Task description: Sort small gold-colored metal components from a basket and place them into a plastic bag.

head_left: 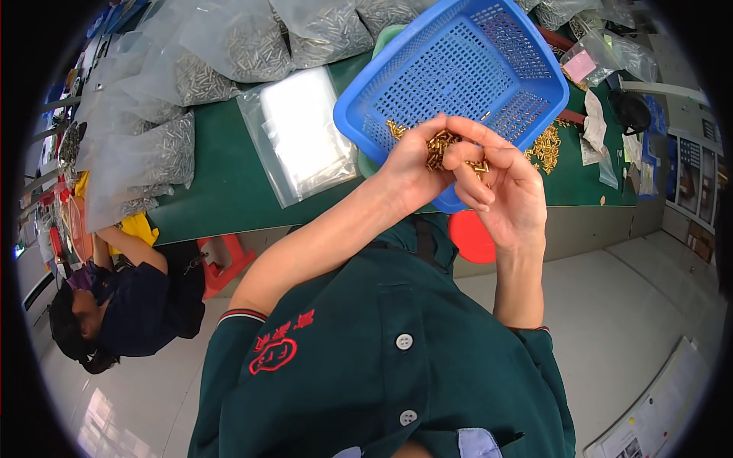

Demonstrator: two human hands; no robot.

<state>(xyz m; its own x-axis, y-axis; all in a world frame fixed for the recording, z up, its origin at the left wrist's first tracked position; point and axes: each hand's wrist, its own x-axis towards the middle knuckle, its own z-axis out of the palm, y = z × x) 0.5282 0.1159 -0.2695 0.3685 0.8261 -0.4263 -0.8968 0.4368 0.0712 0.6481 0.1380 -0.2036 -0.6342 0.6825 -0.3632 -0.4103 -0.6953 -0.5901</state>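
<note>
A heap of small brass-coloured cylindrical parts (438, 149) lies in my cupped left hand (412, 169), over the near edge of a blue plastic basket (450, 72). Against it, my right hand (513, 191) has its fingers curled inward, with a few of the same brass parts at the fingertips. Its exact grip is partly hidden by the fingers. More brass parts show inside the basket, just beyond my left hand. Another pile of loose brass parts (544, 149) is spread on the green table (221, 168), right of the basket.
Clear bags of silvery metal parts (244, 46) line the table's far and left sides. Flat empty plastic bags (301, 126) lie left of the basket. A red stool (471, 237) stands under the table edge. Another person (130, 305) works at the left.
</note>
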